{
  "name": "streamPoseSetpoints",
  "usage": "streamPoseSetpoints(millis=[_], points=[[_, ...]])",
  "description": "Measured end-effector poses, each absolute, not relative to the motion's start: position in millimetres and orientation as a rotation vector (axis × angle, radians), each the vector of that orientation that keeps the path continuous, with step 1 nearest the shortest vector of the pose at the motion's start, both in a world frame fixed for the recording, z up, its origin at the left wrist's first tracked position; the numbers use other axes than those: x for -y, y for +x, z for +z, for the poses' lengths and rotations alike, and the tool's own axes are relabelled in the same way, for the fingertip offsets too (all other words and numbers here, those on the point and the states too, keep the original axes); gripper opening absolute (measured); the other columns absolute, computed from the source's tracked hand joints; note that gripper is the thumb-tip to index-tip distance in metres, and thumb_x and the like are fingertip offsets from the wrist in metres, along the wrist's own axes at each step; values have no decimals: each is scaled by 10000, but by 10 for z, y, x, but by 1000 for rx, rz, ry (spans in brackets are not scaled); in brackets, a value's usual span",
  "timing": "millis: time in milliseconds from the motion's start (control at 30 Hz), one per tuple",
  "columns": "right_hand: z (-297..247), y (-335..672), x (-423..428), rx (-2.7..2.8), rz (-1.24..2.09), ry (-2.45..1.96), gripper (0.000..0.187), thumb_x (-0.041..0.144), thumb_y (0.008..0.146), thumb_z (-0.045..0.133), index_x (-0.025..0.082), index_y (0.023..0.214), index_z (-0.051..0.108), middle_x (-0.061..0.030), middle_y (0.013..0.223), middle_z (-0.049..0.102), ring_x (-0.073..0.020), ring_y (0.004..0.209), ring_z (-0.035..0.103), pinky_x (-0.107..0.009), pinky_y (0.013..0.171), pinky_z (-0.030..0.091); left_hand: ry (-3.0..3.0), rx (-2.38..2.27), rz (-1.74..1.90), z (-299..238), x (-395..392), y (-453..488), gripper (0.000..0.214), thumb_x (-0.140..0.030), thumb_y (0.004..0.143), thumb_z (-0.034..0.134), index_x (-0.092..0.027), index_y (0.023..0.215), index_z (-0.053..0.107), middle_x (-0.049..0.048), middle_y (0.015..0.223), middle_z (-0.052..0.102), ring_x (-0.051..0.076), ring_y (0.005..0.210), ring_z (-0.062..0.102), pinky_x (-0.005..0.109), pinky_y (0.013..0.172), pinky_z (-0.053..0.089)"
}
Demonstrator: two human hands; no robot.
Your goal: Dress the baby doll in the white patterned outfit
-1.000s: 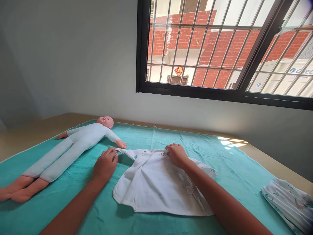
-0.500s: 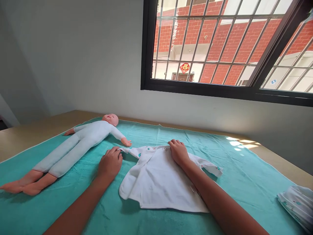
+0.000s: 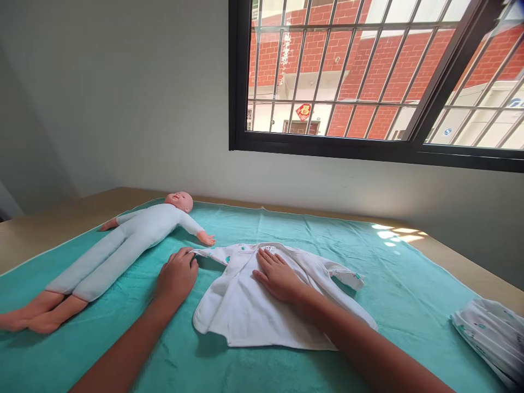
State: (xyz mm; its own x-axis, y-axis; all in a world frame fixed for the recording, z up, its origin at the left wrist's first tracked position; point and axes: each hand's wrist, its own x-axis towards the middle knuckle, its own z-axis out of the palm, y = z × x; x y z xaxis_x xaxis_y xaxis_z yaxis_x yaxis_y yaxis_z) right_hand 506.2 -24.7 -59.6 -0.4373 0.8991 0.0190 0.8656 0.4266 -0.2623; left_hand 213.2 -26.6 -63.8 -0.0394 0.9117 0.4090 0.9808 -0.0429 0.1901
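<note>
A small white baby shirt (image 3: pixel 249 311) lies spread out, its sleeves showing a coloured print. At the cuff of its left sleeve, my left hand (image 3: pixel 177 274) is closed with the sleeve's end between the fingers. My right hand (image 3: pixel 278 274) rests flat on the upper middle of the shirt, fingers stretched out just below the neckline label. To the left, a baby doll (image 3: pixel 139 234) in a white body suit lies on its back, one hand close to the left sleeve.
A turquoise towel (image 3: pixel 409 305) covers most of the wooden table (image 3: pixel 24 240). Folded white printed clothing (image 3: pixel 493 335) lies at the right edge. Behind the table are a grey wall (image 3: pixel 135 109) and a dark-framed window (image 3: pixel 327 147) with bars.
My right hand has moved from the shirt's neckline down and left, and now lies flat on the cloth. My left hand stays at the sleeve cuff. The view has shifted slightly.
</note>
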Motion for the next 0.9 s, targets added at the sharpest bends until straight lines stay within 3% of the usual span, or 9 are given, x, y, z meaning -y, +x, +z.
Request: streamPoseSetpoints(millis=[300,500,667,900], points=[[-619,5386,269,2387,266,-1805,791,623,958,250,67,1521,236,-133,1598,144,-244,1481,125,-399,1192,135,-2069,2093,-687,-608,286,2130,326,-213,929,363,-181,1066,658,70,1262,606,241,1075,583,350,841,483],[-582,5491,251,2216,193,-1932,689,532,961,326,13,1399,443,-214,1500,375,-302,1403,334,-401,1141,255,-2076,2103,-713,-624,272,2121,307,-213,930,367,-198,1040,653,64,1261,607,227,1092,592,328,853,476],[-516,5569,232,2164,225,-1951,604,517,943,375,93,1355,501,-182,1435,479,-318,1324,445,-420,1078,343,-2080,2122,-695,-594,292,2140,326,-224,934,354,-191,1063,652,67,1275,600,239,1064,600,351,802,485],[-482,5702,220,2367,158,-1856,615,531,964,353,78,1354,497,-194,1455,450,-319,1352,409,-415,1092,324,-2057,2099,-706,-632,263,2124,337,-228,925,364,-199,1077,664,64,1260,610,235,1017,615,351,760,490]])
